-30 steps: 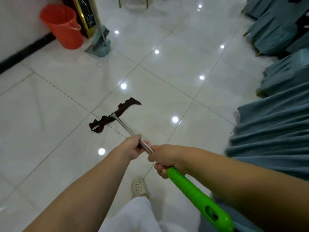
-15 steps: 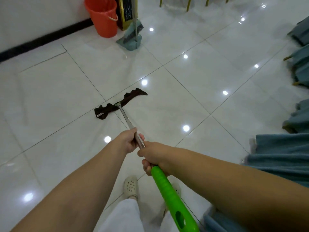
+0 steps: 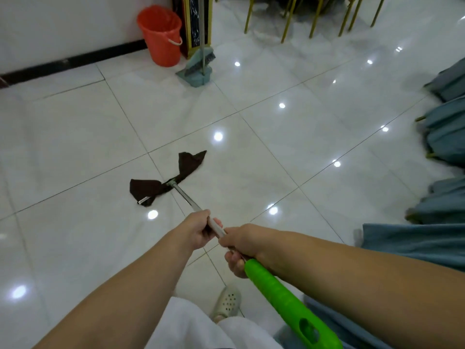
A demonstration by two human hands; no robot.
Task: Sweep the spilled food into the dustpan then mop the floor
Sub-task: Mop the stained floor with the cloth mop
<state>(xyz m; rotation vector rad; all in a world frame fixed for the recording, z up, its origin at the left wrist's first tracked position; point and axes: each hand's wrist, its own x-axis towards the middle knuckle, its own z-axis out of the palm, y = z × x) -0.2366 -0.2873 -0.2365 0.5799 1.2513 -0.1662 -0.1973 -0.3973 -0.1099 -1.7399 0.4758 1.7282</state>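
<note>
A flat mop lies with its dark brown cloth head (image 3: 167,182) on the white tiled floor (image 3: 75,137) ahead of me. Its metal pole (image 3: 186,197) runs back to a bright green handle (image 3: 284,301). My left hand (image 3: 198,229) grips the metal pole. Just behind it my right hand (image 3: 241,245) grips the pole where the green handle begins. A grey-blue dustpan with a broom (image 3: 198,65) stands at the back by the wall. I see no spilled food on the floor.
An orange bucket (image 3: 161,36) stands against the white wall beside a dark gold-framed panel (image 3: 197,21). Chairs with gold legs (image 3: 314,18) stand at the back. Blue-grey covered chairs (image 3: 445,137) line the right side. My shoe (image 3: 227,302) is below the hands.
The mop head has slid on the floor and its cloth has spread wider. The view has swung, so the bucket and dustpan now sit nearer the top middle.
</note>
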